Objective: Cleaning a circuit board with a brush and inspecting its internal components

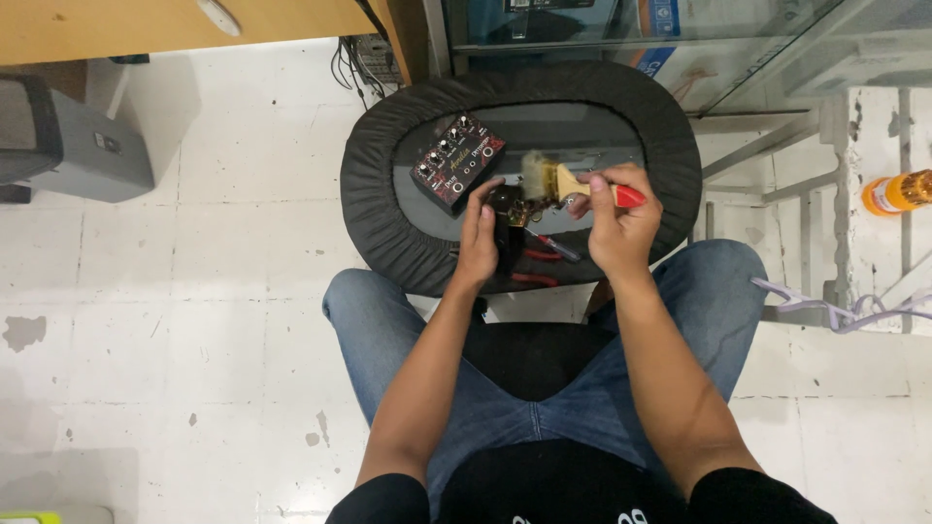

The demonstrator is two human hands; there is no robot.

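Observation:
My right hand (pixel 618 215) grips a small paintbrush (pixel 573 184) with a red handle and pale bristles that point left. My left hand (pixel 479 236) holds a small dark part with brassy metal bits (pixel 512 206) just under the bristles. Both hands hover over an oval stool-like surface with a black padded rim (pixel 374 199) and a grey top. A black box with several knobs and red markings (pixel 455 161) lies on that top, left of the brush.
Red-handled pliers (pixel 537 279) and a small screwdriver (pixel 556 246) lie on the oval surface near my hands. A grey box (pixel 73 141) stands on the white tiled floor at left. A glass cabinet (pixel 641 34) and an orange bottle (pixel 898 192) are at right.

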